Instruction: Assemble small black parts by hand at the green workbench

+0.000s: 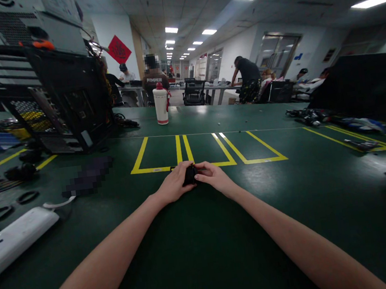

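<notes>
A small black object (189, 175) lies between my two hands, just in front of the yellow tape outlines (154, 170) on the green table (191, 248). My left hand (175, 184) is closed round its left side and top, with the thumb along the near side. From the right, my right hand (214, 175) pinches the object's edge between thumb and fingers. Most of the object is hidden by my fingers, so its exact shape is unclear.
Beyond the tape stands a white cup with a red lid (161, 105). A black computer case (67, 94) rises at the left, near a white power strip (18, 238). Cables (307, 116) lie at the right. Several people are in the background.
</notes>
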Demonstrator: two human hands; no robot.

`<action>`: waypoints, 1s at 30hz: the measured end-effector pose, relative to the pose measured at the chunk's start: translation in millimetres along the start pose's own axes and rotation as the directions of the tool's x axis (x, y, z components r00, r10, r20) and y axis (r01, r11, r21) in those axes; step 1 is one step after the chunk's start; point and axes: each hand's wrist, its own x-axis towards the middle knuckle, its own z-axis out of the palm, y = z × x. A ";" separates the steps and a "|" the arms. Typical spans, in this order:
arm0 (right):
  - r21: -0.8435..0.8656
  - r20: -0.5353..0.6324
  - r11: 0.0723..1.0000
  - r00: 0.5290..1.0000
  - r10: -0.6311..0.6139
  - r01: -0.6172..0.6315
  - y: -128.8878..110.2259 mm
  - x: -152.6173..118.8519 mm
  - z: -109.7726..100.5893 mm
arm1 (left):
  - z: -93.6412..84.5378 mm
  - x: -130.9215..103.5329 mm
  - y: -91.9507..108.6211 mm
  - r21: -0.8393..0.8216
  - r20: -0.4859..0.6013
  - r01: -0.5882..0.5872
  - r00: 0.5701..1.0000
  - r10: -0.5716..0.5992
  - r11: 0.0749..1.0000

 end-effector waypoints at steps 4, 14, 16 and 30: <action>0.030 -0.012 0.999 1.000 -0.026 0.026 0.0 -1.0 1.4 | -0.8 -0.4 0.4 -0.001 0.008 0.001 1.000 -0.001 1.000; 0.005 -0.052 1.000 0.999 0.009 -0.009 3.9 1.2 1.7 | 1.3 -0.2 -1.9 0.003 -0.005 0.004 1.000 -0.004 1.000; 0.017 -0.013 1.000 1.000 0.002 -0.002 4.2 0.9 0.6 | 2.1 -0.2 -2.8 0.011 -0.010 0.007 1.000 -0.007 1.000; -0.070 -0.088 0.997 0.996 0.022 -0.029 2.3 0.9 0.8 | -0.8 -0.4 0.1 0.000 0.004 0.013 1.000 -0.013 1.000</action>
